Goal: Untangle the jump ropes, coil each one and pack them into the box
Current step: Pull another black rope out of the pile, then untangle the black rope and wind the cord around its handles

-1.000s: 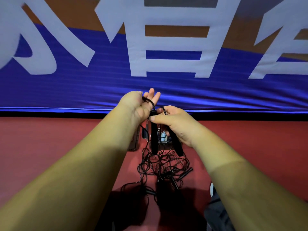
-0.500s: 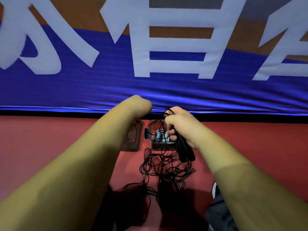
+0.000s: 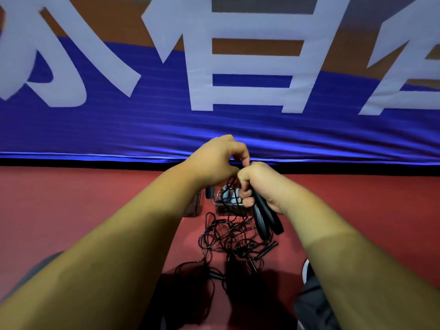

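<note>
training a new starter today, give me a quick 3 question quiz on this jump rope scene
1. True or false: the right hand grips two black handles.
2. Where does the rope tangle lie? A on a table; B on the red floor; C hung on a hook.
3. Fill in: the box stands between the tangle and the blue ___.

Key: 1 true; 2 B; 3 banner.
</note>
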The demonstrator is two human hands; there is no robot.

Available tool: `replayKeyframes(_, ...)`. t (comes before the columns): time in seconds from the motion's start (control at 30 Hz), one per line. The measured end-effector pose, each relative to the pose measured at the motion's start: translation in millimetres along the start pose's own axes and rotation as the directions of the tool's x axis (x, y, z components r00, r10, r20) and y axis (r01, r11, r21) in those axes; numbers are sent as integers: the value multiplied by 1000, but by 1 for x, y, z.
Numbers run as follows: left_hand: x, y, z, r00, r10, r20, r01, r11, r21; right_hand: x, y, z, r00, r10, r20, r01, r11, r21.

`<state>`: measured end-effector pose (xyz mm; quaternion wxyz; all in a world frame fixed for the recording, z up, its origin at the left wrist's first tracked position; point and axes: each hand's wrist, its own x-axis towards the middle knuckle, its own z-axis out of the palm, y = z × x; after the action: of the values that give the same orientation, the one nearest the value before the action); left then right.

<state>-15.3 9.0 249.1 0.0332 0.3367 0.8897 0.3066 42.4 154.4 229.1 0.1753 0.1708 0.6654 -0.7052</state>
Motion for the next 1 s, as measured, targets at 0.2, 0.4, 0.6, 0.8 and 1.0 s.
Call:
replayKeyframes(0.2, 2, -2, 5, 998, 32, 60, -34, 999, 33, -2, 1, -7, 1000, -6, 8, 6, 999, -42)
replayKeyframes(0.4, 5, 8, 5, 996, -89, 20, 87, 992, 93, -2, -8, -13, 998, -54, 38, 59, 987, -150)
replayKeyframes(0.6, 11, 13, -1, 924, -354, -145, 343, 934, -94, -1, -6, -25, 972, -211, -100, 105, 779, -618)
replayKeyframes(0.8, 16, 22, -3, 869, -479, -124, 399, 826, -398, -2, -8, -29, 908, -386, -162, 160, 678, -718)
replayKeyframes(1.0, 16, 32, -9, 884, -452, -119, 300, 744, -597, -4, -14, -30, 894, -382, -232, 106, 686, -720)
